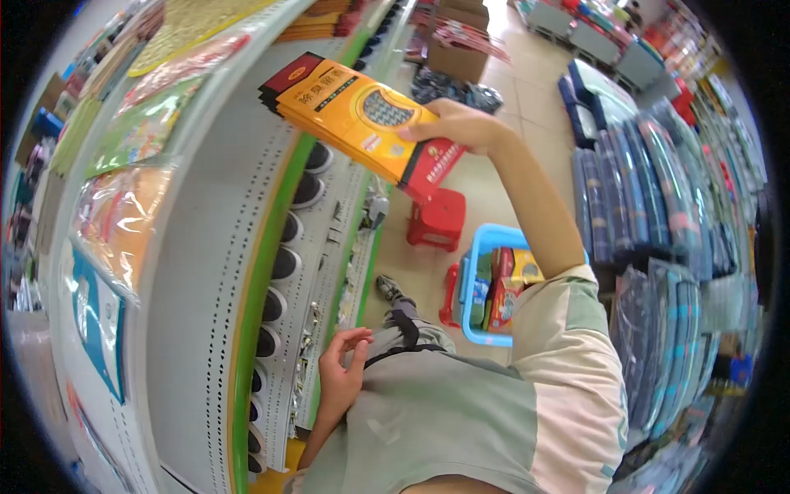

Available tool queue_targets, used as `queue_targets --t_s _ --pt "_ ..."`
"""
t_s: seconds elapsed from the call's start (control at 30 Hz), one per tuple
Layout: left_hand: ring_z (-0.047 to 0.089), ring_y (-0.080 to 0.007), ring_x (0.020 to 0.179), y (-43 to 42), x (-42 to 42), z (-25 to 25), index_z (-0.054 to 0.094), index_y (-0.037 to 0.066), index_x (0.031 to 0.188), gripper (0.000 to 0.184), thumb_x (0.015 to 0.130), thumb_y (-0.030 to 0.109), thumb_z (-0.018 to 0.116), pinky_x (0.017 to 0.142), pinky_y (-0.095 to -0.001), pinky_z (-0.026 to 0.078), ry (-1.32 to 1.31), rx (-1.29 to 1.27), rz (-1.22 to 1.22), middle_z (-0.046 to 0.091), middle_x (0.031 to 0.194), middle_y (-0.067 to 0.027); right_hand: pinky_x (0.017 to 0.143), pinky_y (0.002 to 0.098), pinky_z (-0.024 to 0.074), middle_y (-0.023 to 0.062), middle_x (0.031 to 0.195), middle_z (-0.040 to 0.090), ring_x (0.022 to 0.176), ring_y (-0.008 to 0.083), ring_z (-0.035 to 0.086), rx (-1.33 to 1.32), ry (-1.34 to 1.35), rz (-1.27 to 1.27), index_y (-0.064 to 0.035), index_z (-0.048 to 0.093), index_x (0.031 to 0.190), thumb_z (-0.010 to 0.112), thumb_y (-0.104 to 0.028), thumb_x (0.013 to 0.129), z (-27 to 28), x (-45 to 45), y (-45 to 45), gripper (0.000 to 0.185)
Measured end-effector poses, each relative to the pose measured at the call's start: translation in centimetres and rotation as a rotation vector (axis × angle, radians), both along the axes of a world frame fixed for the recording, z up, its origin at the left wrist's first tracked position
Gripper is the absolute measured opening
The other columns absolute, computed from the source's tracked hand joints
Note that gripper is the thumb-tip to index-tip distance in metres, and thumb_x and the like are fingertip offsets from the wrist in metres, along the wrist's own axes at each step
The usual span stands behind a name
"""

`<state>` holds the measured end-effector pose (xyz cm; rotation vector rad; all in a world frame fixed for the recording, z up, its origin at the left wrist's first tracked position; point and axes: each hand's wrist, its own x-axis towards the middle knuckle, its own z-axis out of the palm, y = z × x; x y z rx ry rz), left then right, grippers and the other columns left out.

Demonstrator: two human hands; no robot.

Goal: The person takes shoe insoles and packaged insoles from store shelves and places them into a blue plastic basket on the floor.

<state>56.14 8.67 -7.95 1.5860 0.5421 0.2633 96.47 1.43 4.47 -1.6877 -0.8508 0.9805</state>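
A stack of flat yellow, black and red packets hangs in the air over the shelf's green front edge. My right hand grips its red end, thumb on top and fingers beneath, partly hidden. My left hand is near my waist beside the lower shelves, its fingers apart and slightly bent, holding nothing. Below my right arm stands a blue basket with red, yellow and green packs inside. More orange packets lie at the far end of the shelf.
The white shelf with a green edge runs along my left, above rows of dark round items. A red stool is on the tiled floor. Wrapped folded textiles are stacked at right. Cardboard boxes stand ahead.
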Motion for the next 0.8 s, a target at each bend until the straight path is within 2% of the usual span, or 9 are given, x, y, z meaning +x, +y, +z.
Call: queue_targets --t_s 0.03,0.1,0.27,0.33,0.37,0.53,0.63,0.67,0.8 --pt "0.066 -0.0171 0.100 -0.5 -0.8 -0.4 0.061 -0.003 0.113 0.020 0.099 0.010 0.058 0.091 -0.0295 0.049 0.009 0.001 -0.028 0.069 0.106 -0.0113 0.074 0.0236 0.0572 0.0067 0.105 0.072 0.084 0.0076 0.068 -0.055 0.056 -0.039 0.0071 0.062 0.118 0.079 -0.031 0.085 -2.0 -0.8 -1.9 0.054" --pt "0.066 -0.0168 0.100 -1.3 -2.7 -1.5 0.062 -0.003 0.113 0.019 0.099 0.009 0.057 0.091 -0.0293 0.048 0.023 -0.068 -0.061 0.069 0.106 -0.0108 0.077 0.0247 0.0584 0.0083 0.110 0.071 0.088 0.0096 0.069 0.069 0.242 -0.122 0.0067 0.058 0.124 0.076 -0.030 0.088 -4.6 -5.5 -7.1 0.054" --pt "0.064 -0.0170 0.100 -2.6 -6.4 -4.0 0.061 -0.004 0.114 0.018 0.099 0.005 0.055 0.092 -0.0298 0.048 0.056 -0.154 -0.222 0.067 0.108 -0.0100 0.080 0.0295 0.0600 0.0111 0.116 0.069 0.092 0.0142 0.071 0.313 0.638 -0.574 0.0042 0.054 0.128 0.069 -0.027 0.095 -15.8 -17.8 -18.2 0.048" --pt "0.065 -0.0191 0.099 -2.8 -7.6 -4.8 0.060 -0.005 0.116 0.021 0.100 0.008 0.055 0.091 -0.0321 0.049 0.051 -0.132 -0.286 0.068 0.110 -0.0123 0.081 0.0317 0.0604 0.0111 0.115 0.069 0.095 0.0159 0.071 0.441 0.732 -0.723 0.0027 0.054 0.127 0.066 -0.029 0.097 -21.1 -22.3 -21.7 0.046" --pt "0.066 -0.0201 0.099 -3.1 -7.3 -4.3 0.060 -0.005 0.117 0.022 0.101 0.009 0.055 0.090 -0.0332 0.050 0.050 -0.111 -0.308 0.068 0.110 -0.0134 0.076 0.0269 0.0584 0.0071 0.109 0.070 0.088 0.0130 0.071 0.426 0.740 -0.858 0.0006 0.055 0.127 0.067 -0.031 0.095 -21.7 -24.2 -22.9 0.046" --pt "0.065 -0.0198 0.100 -4.3 -6.9 -3.4 0.059 -0.005 0.118 0.021 0.101 0.006 0.053 0.094 -0.0340 0.049 0.044 -0.097 -0.383 0.067 0.111 -0.0133 0.091 0.0372 0.0560 0.0128 0.123 0.063 0.108 0.0218 0.066 0.770 0.788 -1.186 0.0001 0.049 0.133 0.060 -0.027 0.100 -27.7 -29.4 -28.3 0.044" --pt "0.065 -0.0189 0.100 -5.4 -5.7 -2.0 0.060 -0.005 0.116 0.020 0.100 0.005 0.054 0.094 -0.0331 0.049 0.054 -0.095 -0.417 0.067 0.110 -0.0122 0.098 0.0399 0.0542 0.0126 0.127 0.063 0.114 0.0248 0.064 0.899 0.811 -1.360 -0.0034 0.049 0.135 0.060 -0.028 0.100 -32.4 -28.7 -32.3 0.045" --pt "0.065 -0.0182 0.100 -5.8 -5.7 -1.8 0.060 -0.005 0.115 0.020 0.099 0.004 0.055 0.093 -0.0319 0.048 0.061 -0.107 -0.421 0.067 0.109 -0.0115 0.100 0.0430 0.0513 0.0133 0.128 0.061 0.116 0.0268 0.062 0.854 0.796 -1.459 -0.0006 0.048 0.136 0.056 -0.030 0.102 -32.8 -28.7 -33.3 0.046" --pt "0.065 -0.0178 0.100 -6.1 -7.1 -2.8 0.061 -0.004 0.113 0.019 0.098 0.004 0.055 0.093 -0.0305 0.048 0.056 -0.108 -0.453 0.067 0.107 -0.0103 0.100 0.0433 0.0509 0.0154 0.126 0.063 0.114 0.0290 0.062 0.915 0.905 -1.502 -0.0027 0.052 0.132 0.056 -0.031 0.102 -36.5 -28.3 -36.4 0.042"
